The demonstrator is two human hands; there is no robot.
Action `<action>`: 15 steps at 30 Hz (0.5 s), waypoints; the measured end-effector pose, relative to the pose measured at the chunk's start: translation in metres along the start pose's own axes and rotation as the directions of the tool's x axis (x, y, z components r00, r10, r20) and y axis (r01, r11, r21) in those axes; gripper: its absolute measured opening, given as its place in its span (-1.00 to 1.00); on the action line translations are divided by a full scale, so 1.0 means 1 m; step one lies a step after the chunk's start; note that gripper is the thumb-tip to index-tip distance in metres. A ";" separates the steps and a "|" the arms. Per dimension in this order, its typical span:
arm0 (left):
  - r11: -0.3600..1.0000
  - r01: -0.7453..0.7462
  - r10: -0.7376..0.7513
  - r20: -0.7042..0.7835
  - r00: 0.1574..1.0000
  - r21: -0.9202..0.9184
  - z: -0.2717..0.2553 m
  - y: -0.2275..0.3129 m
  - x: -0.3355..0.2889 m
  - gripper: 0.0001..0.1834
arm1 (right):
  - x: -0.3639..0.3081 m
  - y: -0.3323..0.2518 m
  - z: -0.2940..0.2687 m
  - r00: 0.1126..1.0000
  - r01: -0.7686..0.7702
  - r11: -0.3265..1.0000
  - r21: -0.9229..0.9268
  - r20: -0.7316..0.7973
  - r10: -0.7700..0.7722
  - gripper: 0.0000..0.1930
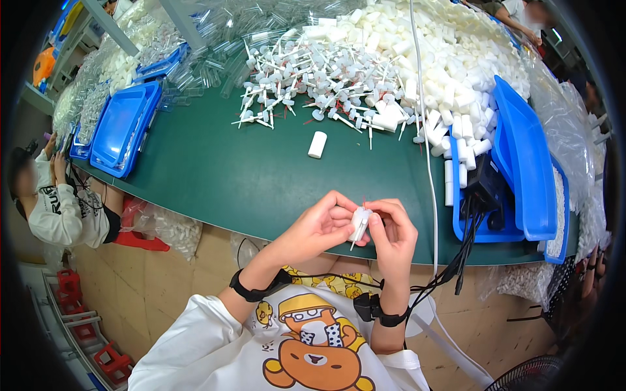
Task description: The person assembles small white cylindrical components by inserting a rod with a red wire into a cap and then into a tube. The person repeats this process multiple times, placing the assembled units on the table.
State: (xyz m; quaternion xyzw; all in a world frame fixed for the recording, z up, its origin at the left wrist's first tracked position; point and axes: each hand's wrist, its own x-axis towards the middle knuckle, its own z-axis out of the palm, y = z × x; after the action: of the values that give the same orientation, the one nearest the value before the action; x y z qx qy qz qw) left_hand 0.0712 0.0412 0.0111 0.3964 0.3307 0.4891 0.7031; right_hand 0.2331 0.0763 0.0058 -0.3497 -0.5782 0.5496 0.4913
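Both hands meet above the near edge of the green table, bringing their fingertips together on one small white plastic part (359, 220). A thin white stem points down from this part, and a fine red tip sticks up at its top. My left hand (321, 225) has its fingers curled round it from the left. From the right, the thumb and fingers of my right hand (395, 229) pinch the same part. Farther back, a lone white cylinder (317, 144) lies on the table. Behind it is a heap of stemmed white parts with pale discs and thin red tubes (326, 81).
White cylinders (469, 49) pile up at the back right, clear plastic tubes (228, 32) at the back left. Blue trays (124, 124) stand left; more blue trays (531, 166) and black cables (471, 225) sit right. A white cord (420, 85) crosses the table. Co-workers sit nearby.
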 end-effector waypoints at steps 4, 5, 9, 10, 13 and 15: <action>0.998 -0.003 0.004 -0.014 1.000 0.064 0.000 0.001 0.001 -0.79 | 0.000 0.001 0.000 1.000 0.016 1.000 -0.011 -0.003 -0.016 -0.81; 0.997 0.004 -0.004 -0.008 1.000 0.071 -0.001 0.002 0.001 -0.80 | 0.000 -0.001 0.001 1.000 0.002 1.000 -0.002 -0.013 -0.002 -0.81; 0.999 -0.004 0.003 0.005 1.000 0.048 -0.002 0.001 0.003 -0.81 | 0.003 -0.004 0.001 0.999 0.019 0.998 -0.061 0.034 -0.017 -0.81; 0.999 -0.003 0.002 0.006 1.000 0.045 -0.002 0.001 0.002 -0.80 | 0.003 -0.002 -0.001 0.997 0.043 0.994 -0.097 0.066 -0.037 -0.81; 0.999 0.002 -0.002 0.010 1.000 0.032 0.000 0.000 0.002 -0.75 | 0.002 0.001 -0.002 0.997 0.045 0.997 -0.066 0.059 -0.041 -0.82; 1.000 0.006 -0.007 0.010 1.000 0.016 -0.001 -0.002 0.003 -0.72 | 0.001 0.001 -0.002 0.997 0.053 0.996 -0.065 0.054 -0.050 -0.82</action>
State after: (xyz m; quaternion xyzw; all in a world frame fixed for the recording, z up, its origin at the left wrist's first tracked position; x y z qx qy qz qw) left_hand 0.0717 0.0436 0.0089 0.4034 0.3322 0.4821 0.7032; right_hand 0.2344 0.0781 0.0046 -0.3363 -0.6175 0.5262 0.4783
